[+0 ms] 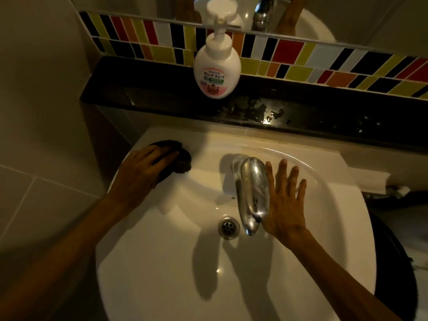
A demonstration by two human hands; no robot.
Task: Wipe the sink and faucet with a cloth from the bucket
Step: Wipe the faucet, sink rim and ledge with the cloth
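Wiping the sink's back-left rim, faucet not yet reached.

The left hand (pixel 146 169) pressed a dark bunched cloth (pixel 178 158) onto the rim of the white ceramic sink (pixel 162 262), fingers laid over it rather than clenched. The right hand (pixel 283 200) hovered with fingers spread, holding nothing, just beside the chrome curved faucet (pixel 251 193). Next, I judged, the cloth had to sweep toward the faucet.

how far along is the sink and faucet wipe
Done: the dark cloth is out and on the sink. In hand: the left hand presses it on the back-left rim. Left: the faucet, where the right hand is open beside it, and the bowl around the drain.
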